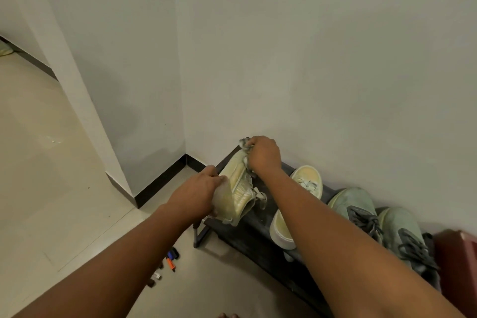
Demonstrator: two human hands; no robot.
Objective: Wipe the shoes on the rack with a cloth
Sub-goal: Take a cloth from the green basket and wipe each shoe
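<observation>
A pale yellow sneaker [238, 188] lies tilted on its side at the left end of the dark shoe rack [247, 235]. My left hand [198, 192] grips its sole near the heel. My right hand [263, 153] holds a crumpled grey cloth [244, 143] against the shoe's toe end. The matching yellow sneaker [308, 178] stands on the rack just to the right, partly hidden by my right forearm. Two grey-green sneakers [353, 204] with dark laces sit further right.
The rack stands against a white wall in a corner with a dark skirting board. A dark red object [456, 266] is at the rack's right end. Several small items, among them an orange and a blue one [170, 259], lie on the beige tiled floor left of the rack.
</observation>
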